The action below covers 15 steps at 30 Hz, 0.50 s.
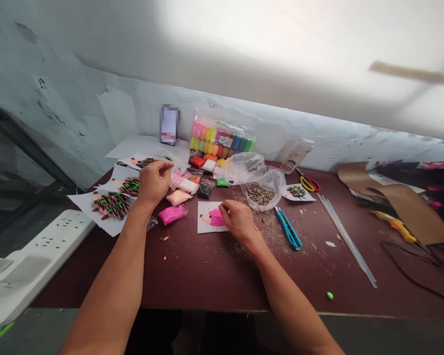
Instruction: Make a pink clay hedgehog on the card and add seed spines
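My right hand (239, 221) rests on a small white card (204, 224) bearing a pink clay hedgehog shape (216, 217), fingers curled at its right side. My left hand (154, 181) hovers, fingers closed, above the finished hedgehog cards (112, 205) at the left, near the small clay packets (178, 197); whether it pinches anything I cannot tell. A pink clay packet (171, 214) lies between my hands. An open plastic bag of sunflower seeds (259, 194) sits just beyond my right hand.
A pack of coloured clay (222, 138) stands against the wall beside a phone (169, 124). Blue clippers (288, 228), scissors (310, 183), glue sticks (346, 237), a yellow glue gun (396, 225) and brown paper (407, 203) lie right. A white power strip (29, 261) sits left.
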### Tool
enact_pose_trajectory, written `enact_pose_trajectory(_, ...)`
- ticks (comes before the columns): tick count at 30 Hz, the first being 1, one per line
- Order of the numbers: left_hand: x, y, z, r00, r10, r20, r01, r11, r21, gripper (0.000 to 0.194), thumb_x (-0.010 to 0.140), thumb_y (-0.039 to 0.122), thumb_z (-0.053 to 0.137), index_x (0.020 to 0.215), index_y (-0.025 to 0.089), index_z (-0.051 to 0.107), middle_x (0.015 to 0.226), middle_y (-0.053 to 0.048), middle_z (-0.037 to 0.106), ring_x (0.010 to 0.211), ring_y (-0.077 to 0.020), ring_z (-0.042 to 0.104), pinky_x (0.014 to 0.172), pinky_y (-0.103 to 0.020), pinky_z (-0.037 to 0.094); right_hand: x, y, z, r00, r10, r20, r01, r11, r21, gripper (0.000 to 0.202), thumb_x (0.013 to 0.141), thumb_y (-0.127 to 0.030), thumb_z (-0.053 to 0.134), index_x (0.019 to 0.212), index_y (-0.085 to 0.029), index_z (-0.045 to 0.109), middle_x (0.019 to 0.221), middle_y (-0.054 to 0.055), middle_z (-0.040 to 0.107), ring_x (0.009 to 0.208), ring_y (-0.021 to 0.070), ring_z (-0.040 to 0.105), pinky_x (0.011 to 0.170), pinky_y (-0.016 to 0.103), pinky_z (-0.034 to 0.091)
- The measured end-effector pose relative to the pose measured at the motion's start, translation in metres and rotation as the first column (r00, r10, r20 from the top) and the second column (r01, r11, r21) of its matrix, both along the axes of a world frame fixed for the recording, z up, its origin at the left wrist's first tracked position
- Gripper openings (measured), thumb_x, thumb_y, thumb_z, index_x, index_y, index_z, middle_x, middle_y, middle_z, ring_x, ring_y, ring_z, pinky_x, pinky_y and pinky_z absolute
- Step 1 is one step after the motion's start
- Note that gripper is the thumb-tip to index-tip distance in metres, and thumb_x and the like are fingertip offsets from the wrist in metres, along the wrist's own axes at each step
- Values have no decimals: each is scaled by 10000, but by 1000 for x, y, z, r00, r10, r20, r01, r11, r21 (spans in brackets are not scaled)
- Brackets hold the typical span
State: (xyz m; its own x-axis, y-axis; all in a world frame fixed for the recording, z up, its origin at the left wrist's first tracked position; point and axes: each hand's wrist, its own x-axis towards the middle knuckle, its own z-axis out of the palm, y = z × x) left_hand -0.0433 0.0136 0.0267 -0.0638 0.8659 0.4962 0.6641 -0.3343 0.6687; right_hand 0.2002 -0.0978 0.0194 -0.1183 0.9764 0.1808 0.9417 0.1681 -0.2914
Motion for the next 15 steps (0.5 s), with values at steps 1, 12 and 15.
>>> enact_pose_trajectory(1,0,-1,-2,996,-19,-85,18,1000,-15,307,808,217,534,1009,144,755,1008,-103,769,932,-254,704,896,-356,540,0,0,0,1000,0,5,0,1000,-4,197,982,-237,529,875,-193,689,892,58,742,802,174,651,695,259,366)
enact_pose_trajectory(12,20,-14,5,954,-105,-279,70,989,-132,330,824,163,544,1082,149,749,1014,-149,767,1025,-329,695,953,-464,507,0,-1,-1,999,13,-44,-13,1000,12,209,965,-222,530,831,-186,686,861,67,735,774,182,637,691,272,380)
enact_pose_trajectory(15,24,-18,15,955,-248,164,269,955,-123,268,815,262,623,1026,146,739,953,-94,780,900,-250,725,852,-382,570,0,-1,-4,976,26,-218,-14,998,56,174,931,-187,533,880,-193,700,870,51,731,747,161,620,707,267,418)
